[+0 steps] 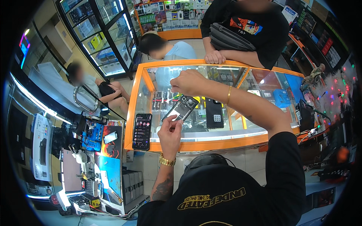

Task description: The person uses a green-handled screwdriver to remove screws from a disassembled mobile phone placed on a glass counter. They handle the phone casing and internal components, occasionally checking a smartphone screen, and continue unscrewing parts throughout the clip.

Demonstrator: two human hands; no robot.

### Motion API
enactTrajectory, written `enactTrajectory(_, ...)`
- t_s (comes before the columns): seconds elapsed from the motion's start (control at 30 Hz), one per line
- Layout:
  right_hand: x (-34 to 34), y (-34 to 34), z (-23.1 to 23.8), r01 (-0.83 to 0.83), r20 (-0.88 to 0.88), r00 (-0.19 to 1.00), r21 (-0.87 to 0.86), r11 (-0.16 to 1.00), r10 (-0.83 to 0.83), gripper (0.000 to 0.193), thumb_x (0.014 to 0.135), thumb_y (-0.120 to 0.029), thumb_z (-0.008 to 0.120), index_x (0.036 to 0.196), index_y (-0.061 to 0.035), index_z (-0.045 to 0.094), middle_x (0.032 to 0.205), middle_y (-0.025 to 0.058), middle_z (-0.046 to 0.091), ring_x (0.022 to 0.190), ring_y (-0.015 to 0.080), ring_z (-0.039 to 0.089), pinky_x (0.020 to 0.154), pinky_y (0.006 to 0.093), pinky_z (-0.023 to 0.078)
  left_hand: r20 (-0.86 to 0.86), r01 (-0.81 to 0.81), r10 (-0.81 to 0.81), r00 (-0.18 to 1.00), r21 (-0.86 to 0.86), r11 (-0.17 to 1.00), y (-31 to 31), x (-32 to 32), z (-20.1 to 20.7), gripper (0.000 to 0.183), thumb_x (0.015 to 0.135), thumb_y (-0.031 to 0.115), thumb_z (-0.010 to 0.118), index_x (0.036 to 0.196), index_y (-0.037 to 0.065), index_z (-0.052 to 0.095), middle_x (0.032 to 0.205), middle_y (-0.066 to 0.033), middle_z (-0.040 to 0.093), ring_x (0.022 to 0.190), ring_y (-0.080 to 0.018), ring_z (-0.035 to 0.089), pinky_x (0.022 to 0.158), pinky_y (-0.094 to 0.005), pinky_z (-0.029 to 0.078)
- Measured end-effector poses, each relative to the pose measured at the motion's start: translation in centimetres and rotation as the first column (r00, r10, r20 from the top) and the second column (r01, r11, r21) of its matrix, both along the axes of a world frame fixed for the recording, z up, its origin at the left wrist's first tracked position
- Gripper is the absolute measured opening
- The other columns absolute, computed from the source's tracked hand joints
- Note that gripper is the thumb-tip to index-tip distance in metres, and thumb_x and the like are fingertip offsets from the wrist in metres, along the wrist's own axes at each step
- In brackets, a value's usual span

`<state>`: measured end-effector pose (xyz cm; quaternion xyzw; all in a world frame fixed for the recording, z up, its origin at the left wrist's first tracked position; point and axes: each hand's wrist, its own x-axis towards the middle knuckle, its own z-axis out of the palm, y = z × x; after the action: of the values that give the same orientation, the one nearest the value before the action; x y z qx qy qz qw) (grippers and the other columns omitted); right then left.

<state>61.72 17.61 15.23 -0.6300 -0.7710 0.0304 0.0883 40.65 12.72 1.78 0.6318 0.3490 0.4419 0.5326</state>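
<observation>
My left hand [169, 132] grips the lower end of an opened phone [181, 108], its inner parts showing, held tilted over the glass counter [241, 135]. Above the phone's far end, my right hand [188, 82] is raised with its fingers curled together. Whatever those fingers may hold is hidden. Right of the opened phone lies a dark, flat, phone-shaped piece [214, 115] with a pale square patch. A black phone [142, 132] with a lit screen lies at the counter's left corner.
Across the counter a person [249, 34] in black leans on its orange edge; another in light blue [179, 51] is beside them. Someone sits [113, 90] at left. A workbench [109, 169] with a microscope [81, 156] stands at lower left. Cables [316, 128] hang at right.
</observation>
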Motion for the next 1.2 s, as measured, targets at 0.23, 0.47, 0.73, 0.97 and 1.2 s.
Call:
enactTrajectory(0.23,0.1,0.1,-0.5,0.147,-0.009,0.989,0.027,0.989,-0.147,0.014,0.09,-0.019,0.066,0.097,-0.0098,0.075,0.088,0.0159,0.075,0.089,0.0361,0.072,0.079,0.0487,0.055,0.043,-0.007,0.008,0.999,-0.027,1.0,0.4,0.1,-0.1,0.028,0.097,0.007,0.072,0.122,-0.002,0.066,0.091,-0.0087,0.077,0.078,-0.0092,0.068,0.068,-0.0236,0.052)
enactTrajectory(0.47,-1.3,-8.1,3.3,0.044,-0.525,0.823,0.442,0.896,0.219,0.009,0.084,-0.006,0.074,0.091,-0.0033,0.071,0.084,0.0096,0.067,0.073,0.0253,0.067,0.068,0.0377,0.053,0.679,0.267,0.176,0.712,-0.494,0.827,1.3,-1.4,2.5,0.032,0.104,0.01,0.064,0.134,0.003,0.059,0.107,-0.0078,0.073,0.093,-0.0143,0.069,0.074,-0.0255,0.056)
enactTrajectory(0.73,-1.9,-13.3,4.2,0.003,-0.511,0.819,0.459,0.888,0.262,0.016,0.079,0.004,0.076,0.093,-0.0033,0.072,0.083,0.0065,0.066,0.07,0.0166,0.066,0.06,0.0284,0.052,0.746,0.465,0.036,0.665,-0.451,0.762,0.3,-0.7,4.4,0.036,0.103,0.012,0.066,0.137,0.007,0.055,0.105,-0.0068,0.071,0.092,-0.0138,0.07,0.077,-0.0263,0.059)
enactTrajectory(0.97,-1.2,-13.4,3.6,0.001,-0.493,0.829,0.474,0.881,0.264,0.015,0.08,0.003,0.076,0.092,-0.004,0.072,0.084,0.0062,0.066,0.067,0.0167,0.064,0.057,0.0282,0.051,0.714,0.424,0.028,0.7,-0.447,0.788,0.2,0.2,4.8,0.037,0.102,0.011,0.067,0.136,0.006,0.054,0.105,-0.0076,0.071,0.092,-0.0142,0.07,0.078,-0.0257,0.059)
enactTrajectory(1.2,-0.8,-13.6,3.6,0.006,-0.467,0.853,0.452,0.892,0.231,0.011,0.083,0.001,0.076,0.093,-0.0031,0.072,0.082,0.0065,0.065,0.064,0.0178,0.064,0.056,0.0292,0.049,0.633,0.324,0.019,0.774,-0.421,0.847,0.2,0.7,4.9,0.04,0.1,0.009,0.069,0.136,0.004,0.051,0.103,-0.0098,0.071,0.09,-0.0157,0.07,0.078,-0.0262,0.058)
